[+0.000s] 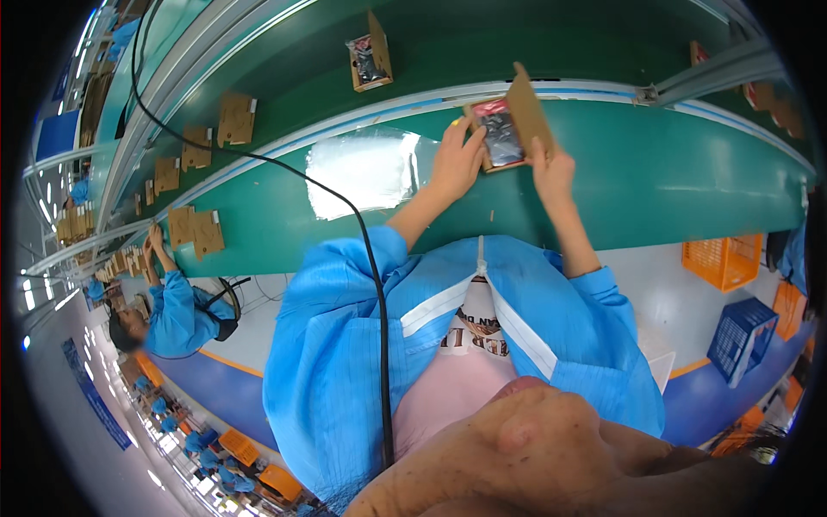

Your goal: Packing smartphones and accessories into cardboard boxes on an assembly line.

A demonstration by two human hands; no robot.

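Note:
A small brown cardboard box [504,165] sits at the far edge of the green bench in front of me, its lid [531,108] raised on the right. Inside lies a dark item in a shiny bag [502,138], with something red at the far end; I cannot tell what the item is. My left hand [457,162] holds the box's left side, thumb and fingers against its wall. With the fingers of my right hand [553,172] I grip the near right part, where lid and box meet.
A bright white patch, perhaps a sheet or glare [362,171], shows left of my hands. Beyond the rail, another open box [370,73] and several closed boxes [235,119] lie on the green belt. A black cable [345,200] hangs across. A co-worker [181,314] works at left; orange crate [722,261] at right.

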